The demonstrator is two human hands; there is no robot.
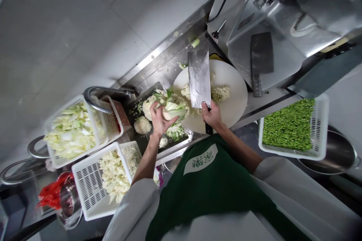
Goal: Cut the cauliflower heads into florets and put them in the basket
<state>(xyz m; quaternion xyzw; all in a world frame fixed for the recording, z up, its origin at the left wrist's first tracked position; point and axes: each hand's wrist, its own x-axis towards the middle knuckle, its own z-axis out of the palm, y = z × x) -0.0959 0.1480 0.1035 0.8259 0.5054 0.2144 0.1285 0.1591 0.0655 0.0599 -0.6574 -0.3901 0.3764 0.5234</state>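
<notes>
Two hands work at one round white board (237,90). The left hand (160,120), just left of the board, has its thumb and fingers gripping one leafy cauliflower (171,110), which is above the board's left edge. The right hand (212,116), at the board's near side, has its fingers closed around the handle of one cleaver (199,81); the blade lies across the view of the board. A second cleaver (263,54) is lying to the right of the board.

I count at least four white baskets: three left of the board, holding cut cabbage (72,131), pale cut pieces (114,175) and something red, and one at its right, with chopped greens (285,126). The third left basket (117,111) is partly covered, so its red content is hard to make out.

The cleaver hides some cauliflower pieces (222,93) on the board; their number I cannot tell. On the green apron (215,188), nearest the wearer from the board, one white patch (200,159) carries green characters, too tilted and small for me to read.
</notes>
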